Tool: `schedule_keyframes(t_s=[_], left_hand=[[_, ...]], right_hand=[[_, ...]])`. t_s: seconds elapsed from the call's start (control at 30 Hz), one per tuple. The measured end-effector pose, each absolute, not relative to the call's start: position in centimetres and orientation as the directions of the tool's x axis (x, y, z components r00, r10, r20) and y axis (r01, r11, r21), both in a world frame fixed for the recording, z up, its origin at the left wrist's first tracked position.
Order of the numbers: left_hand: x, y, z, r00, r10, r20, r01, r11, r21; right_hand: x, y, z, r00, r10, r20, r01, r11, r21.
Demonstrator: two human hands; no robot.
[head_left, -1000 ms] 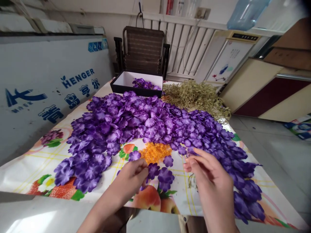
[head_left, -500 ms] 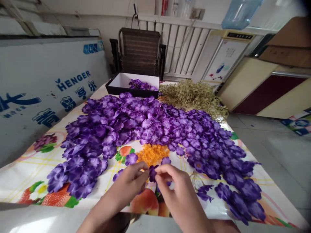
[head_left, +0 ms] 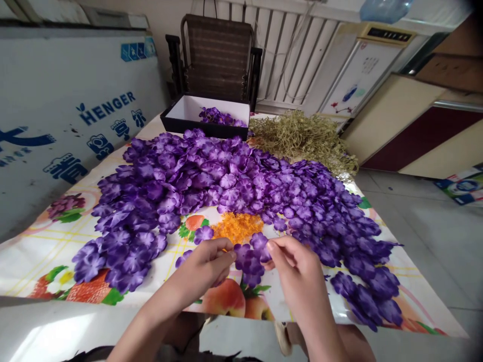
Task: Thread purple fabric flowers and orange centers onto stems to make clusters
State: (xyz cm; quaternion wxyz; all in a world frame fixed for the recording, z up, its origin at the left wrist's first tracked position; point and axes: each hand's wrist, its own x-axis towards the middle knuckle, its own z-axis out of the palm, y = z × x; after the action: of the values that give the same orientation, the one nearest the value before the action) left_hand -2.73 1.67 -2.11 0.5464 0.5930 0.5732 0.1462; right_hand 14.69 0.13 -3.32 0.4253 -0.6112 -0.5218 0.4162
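Pinched just above the near edge of the tablecloth [head_left: 49,251]: purple fabric flowers [head_left: 251,256], gripped from 9 o'clock by the left hand [head_left: 206,269] and from 3 o'clock by the right hand [head_left: 298,271], both closed on petals with thumb and forefinger. Probably best handled with light pinches near the petal edges, wrists low, without tugging, to avoid creasing or tearing. Just beyond at 12 o'clock, an orange heap [head_left: 237,227]. Wrapping from 9 round to 3 o'clock, the big purple pile [head_left: 226,186]. Farther off at 11 o'clock, a black box [head_left: 177,123] with more blooms; at 1 o'clock, straw-coloured stems [head_left: 302,141].

Left forearm [head_left: 151,327] cut by bottom edge; bottle [head_left: 383,9], probably water, cropped above.
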Motion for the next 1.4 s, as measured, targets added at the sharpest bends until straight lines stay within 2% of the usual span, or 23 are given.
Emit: schedule_keyframes(t_s=[0.1, 0.17, 0.27, 0.37, 0.43, 0.6, 0.7, 0.83, 0.93, 1.0, 1.1, 1.13, 1.2, 1.4], left_hand=[[-3.3, 2.1, -2.9, 0.182, 0.878, -0.443, 0.821, 0.112, 0.559], [-3.4, 2.3, -3.2, 0.1, 0.901, -0.422, 0.903, 0.095, 0.419], [-2.7, 2.4, -3.0, 0.025, 0.924, -0.383, 0.945, 0.103, 0.31], [-1.1, 2.2, -2.7, 0.046, 0.939, -0.342, 0.957, 0.057, 0.284], [0.0, 2.1, -2.9, 0.122, 0.938, -0.325, 0.946, -0.011, 0.323], [0.9, 2.2, -4.2, 0.264, 0.926, -0.269, 0.893, -0.129, 0.43], [0.7, 2.8, -4.6, 0.279, 0.936, -0.214, 0.854, -0.14, 0.501], [0.7, 3.3, -4.1, 0.273, 0.951, -0.147, 0.759, -0.119, 0.64], [1.0, 3.2, -3.1, 0.257, 0.959, -0.122, 0.675, -0.088, 0.732], [1.4, 2.9, -2.4, 0.25, 0.957, -0.15, 0.532, -0.006, 0.847], [2.2, 2.2, -1.5, 0.239, 0.944, -0.228, 0.145, 0.198, 0.969], [2.4, 2.0, -1.3, 0.231, 0.942, -0.243, 0.041, 0.24, 0.97], [2.7, 1.6, -1.0, 0.212, 0.947, -0.24, -0.048, 0.255, 0.966], [2.4, 1.0, -0.9, 0.315, 0.93, -0.19, -0.054, 0.217, 0.975]], right_hand=[[15.6, 0.3, -3.4, 0.244, 0.97, -0.004, 0.28, -0.074, -0.957], [16.1, 0.3, -3.4, 0.319, 0.946, 0.062, 0.304, -0.04, -0.952], [16.7, 0.3, -3.5, 0.336, 0.938, 0.083, 0.273, -0.013, -0.962], [17.0, 0.2, -3.3, 0.284, 0.954, 0.093, 0.242, 0.023, -0.97], [17.2, 0.1, -3.0, 0.26, 0.963, 0.069, 0.231, 0.008, -0.973], [17.9, -0.1, -2.6, 0.321, 0.937, -0.141, 0.111, -0.185, -0.976], [18.1, -0.2, -2.4, 0.324, 0.932, -0.163, 0.003, -0.173, -0.985], [18.1, -0.3, -2.1, 0.233, 0.948, -0.215, -0.129, -0.189, -0.973], [18.2, -0.5, -1.7, 0.16, 0.957, -0.242, -0.342, -0.176, -0.923], [18.4, -0.6, -1.3, 0.032, 0.961, -0.276, -0.506, -0.222, -0.833], [18.6, -0.9, -1.0, -0.192, 0.949, -0.251, -0.646, -0.315, -0.695], [18.6, -1.0, -1.1, -0.229, 0.944, -0.236, -0.665, -0.329, -0.67], [18.6, -1.1, -1.3, -0.233, 0.945, -0.231, -0.663, -0.328, -0.673], [17.9, -0.7, -2.4, -0.048, 0.97, -0.237, -0.456, -0.232, -0.859]])
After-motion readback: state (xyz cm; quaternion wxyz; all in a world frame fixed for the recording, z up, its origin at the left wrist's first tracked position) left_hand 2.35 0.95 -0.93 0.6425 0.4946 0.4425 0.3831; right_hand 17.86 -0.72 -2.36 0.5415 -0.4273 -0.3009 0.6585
